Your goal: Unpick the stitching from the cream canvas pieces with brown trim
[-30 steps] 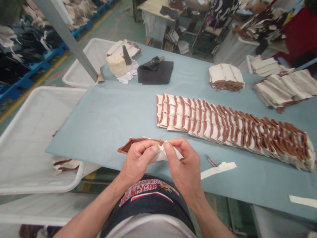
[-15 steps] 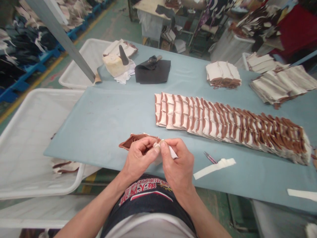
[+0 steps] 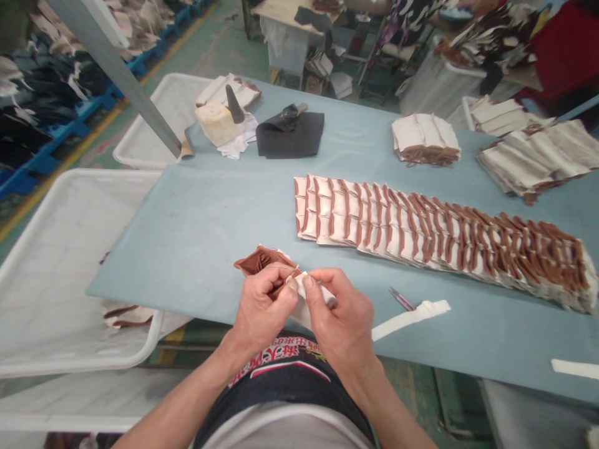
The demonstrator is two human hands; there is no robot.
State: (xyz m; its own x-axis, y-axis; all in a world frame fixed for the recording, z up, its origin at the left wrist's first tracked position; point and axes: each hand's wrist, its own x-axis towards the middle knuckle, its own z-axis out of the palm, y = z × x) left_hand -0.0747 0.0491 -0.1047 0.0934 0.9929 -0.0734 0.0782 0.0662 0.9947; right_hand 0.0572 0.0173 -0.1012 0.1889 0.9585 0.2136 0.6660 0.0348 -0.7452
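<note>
My left hand (image 3: 262,302) pinches the edge of a brown-lined fabric piece (image 3: 255,262), which gapes like a pouch with folds inside. Close beside it, my right hand (image 3: 344,315) is closed on a white strip (image 3: 331,300), partly rolled, its end meeting the brown edge between both thumbs. My fingertips nearly touch, and they hide how the strip and the fabric join. To the right, small pointed snips (image 3: 401,299) lie against another white strip (image 3: 412,319) on the blue-green table (image 3: 187,231).
A long overlapping row of white and brown fabric pieces (image 3: 397,224) fills the table's right side. Behind it are stacked bundles (image 3: 425,138), a black cloth (image 3: 290,138) and a dark cone (image 3: 234,105). White bins (image 3: 70,193) stand left, near a metal post (image 3: 112,75).
The fabric pouch has tilted and opened wider. My hands have shifted slightly right, and more of the white strip shows by the thumbs.
</note>
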